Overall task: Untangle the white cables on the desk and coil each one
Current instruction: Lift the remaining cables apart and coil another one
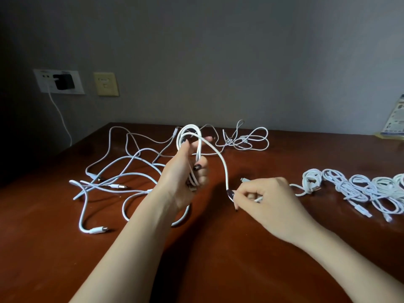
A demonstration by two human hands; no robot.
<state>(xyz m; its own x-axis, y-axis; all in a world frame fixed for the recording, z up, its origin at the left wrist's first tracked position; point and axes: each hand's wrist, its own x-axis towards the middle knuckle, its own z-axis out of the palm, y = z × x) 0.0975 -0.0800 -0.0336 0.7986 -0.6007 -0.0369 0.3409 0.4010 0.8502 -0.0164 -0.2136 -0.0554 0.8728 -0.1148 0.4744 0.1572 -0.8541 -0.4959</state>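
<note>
The left hand [183, 171] grips the coil [190, 136]; the right hand [266, 197] pinches its tail [225, 171]. Tugging could spill loops off the left fingers [203, 171].

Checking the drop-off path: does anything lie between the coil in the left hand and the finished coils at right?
Only the right hand, pinching the loose tail of the coil, sits between; nothing else visible before the finished coils.

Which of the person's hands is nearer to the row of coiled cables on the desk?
Right. The right hand sits just beside the row of coiled cables, pinching a cable end. The left hand is farther off toward the tangle, gripping a looped cable.
</note>
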